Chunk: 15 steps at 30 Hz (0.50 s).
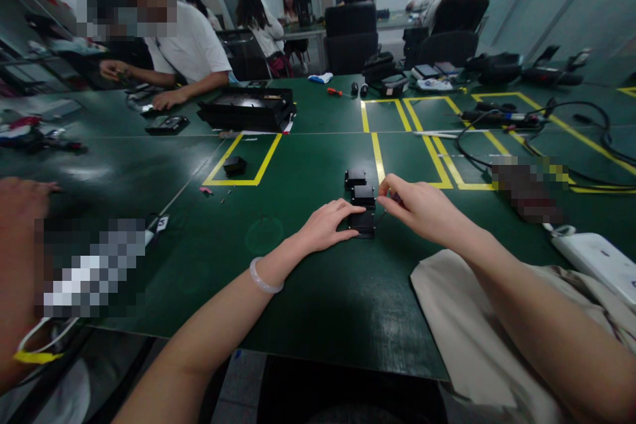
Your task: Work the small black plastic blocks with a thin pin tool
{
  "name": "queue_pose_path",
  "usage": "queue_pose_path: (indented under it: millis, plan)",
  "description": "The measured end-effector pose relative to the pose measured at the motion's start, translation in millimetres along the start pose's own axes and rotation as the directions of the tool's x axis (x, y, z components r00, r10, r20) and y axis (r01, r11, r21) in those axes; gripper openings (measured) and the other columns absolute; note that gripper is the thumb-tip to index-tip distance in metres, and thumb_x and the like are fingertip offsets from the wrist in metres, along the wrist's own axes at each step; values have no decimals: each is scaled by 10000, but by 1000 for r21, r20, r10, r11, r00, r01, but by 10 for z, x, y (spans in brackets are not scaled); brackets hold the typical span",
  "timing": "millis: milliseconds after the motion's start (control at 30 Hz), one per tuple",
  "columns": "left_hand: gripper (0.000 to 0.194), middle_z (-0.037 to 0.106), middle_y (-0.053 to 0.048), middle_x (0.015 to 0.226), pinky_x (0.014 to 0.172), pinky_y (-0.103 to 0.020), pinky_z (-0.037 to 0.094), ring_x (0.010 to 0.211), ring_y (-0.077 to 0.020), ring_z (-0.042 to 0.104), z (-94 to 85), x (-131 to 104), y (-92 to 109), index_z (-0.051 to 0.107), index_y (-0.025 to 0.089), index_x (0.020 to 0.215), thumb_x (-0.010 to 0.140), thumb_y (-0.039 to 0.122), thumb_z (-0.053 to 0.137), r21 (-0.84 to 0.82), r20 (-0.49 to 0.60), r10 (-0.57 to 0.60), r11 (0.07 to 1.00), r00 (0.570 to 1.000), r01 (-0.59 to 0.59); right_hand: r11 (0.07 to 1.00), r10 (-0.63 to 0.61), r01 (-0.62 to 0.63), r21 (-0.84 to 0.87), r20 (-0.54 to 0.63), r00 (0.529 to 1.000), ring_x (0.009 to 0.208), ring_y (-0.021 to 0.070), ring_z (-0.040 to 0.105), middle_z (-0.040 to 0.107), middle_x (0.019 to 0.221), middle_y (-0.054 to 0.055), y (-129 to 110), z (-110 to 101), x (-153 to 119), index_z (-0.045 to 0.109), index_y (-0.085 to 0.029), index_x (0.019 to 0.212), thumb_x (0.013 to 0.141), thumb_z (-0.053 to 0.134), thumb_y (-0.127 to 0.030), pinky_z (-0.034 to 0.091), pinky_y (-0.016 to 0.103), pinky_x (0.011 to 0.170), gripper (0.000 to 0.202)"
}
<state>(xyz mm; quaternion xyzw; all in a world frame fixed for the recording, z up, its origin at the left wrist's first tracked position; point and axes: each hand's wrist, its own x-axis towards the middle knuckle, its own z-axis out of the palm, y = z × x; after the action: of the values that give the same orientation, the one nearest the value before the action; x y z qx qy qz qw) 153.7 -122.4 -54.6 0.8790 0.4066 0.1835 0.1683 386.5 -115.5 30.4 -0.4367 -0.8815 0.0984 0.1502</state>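
Note:
Three small black box-shaped parts with shiny points at their corners stand in a row on the green table in front of me. My left hand has its thumb and fingers on the nearest black box, at its left side and far edge. Behind it sit the middle black box and the farthest black box. My right hand is closed in a pinch just right of the middle box. What lies between its fingertips is too small to make out.
Yellow tape marks outline areas on the green table. A black tray and a small black part lie farther left. Cables and a white power bank are right, near beige cloth. A co-worker sits opposite.

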Motion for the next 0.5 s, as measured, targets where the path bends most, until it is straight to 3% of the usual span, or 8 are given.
queue_pose_path:
  millis: [200,500]
  plan:
    - [483,540,-64,1180,906,-383,468,1066,-244,543,-4,0,4,457,279,1343,896,371,616,0,3,-5,1000,1000,5,1000,11,-11,0,0,1000,605,161,529,589,679,-3,-8,-3,4,504,-218,947,955,405,-429,270,265,545,233]
    - [482,540,-65,1188,896,-387,471,1071,-247,546,0,-2,-2,460,296,1346,897,377,615,-14,-6,-7,1000,1000,7,1000,6,-6,13,-12,1000,626,166,551,627,739,7,-6,1,3,478,-216,1048,944,381,-327,302,270,567,180]
